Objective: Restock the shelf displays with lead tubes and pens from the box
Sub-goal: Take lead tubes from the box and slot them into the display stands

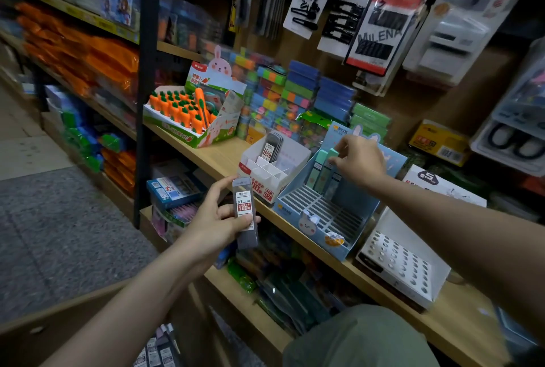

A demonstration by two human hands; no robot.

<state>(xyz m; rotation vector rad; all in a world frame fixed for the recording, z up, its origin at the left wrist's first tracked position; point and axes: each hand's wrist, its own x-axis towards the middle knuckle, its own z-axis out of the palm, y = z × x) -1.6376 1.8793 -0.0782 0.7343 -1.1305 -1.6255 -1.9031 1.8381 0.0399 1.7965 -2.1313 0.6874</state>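
Beside the white display box (275,170) | left hand (219,220) grips grey lead tubes (246,213) | right hand (361,161) pinches mint tube (331,157) in blue rack (321,213) | both displays mostly unfilled

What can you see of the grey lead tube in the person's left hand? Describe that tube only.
The grey translucent plastic lead tube is a slim, flat rectangular case with a paler cap on top. Its white label reads 0.7 and HB, with a red 100 patch. It stands nearly upright, slightly tilted, in front of the wooden shelf edge. The left hand holds it between fingers and thumb.
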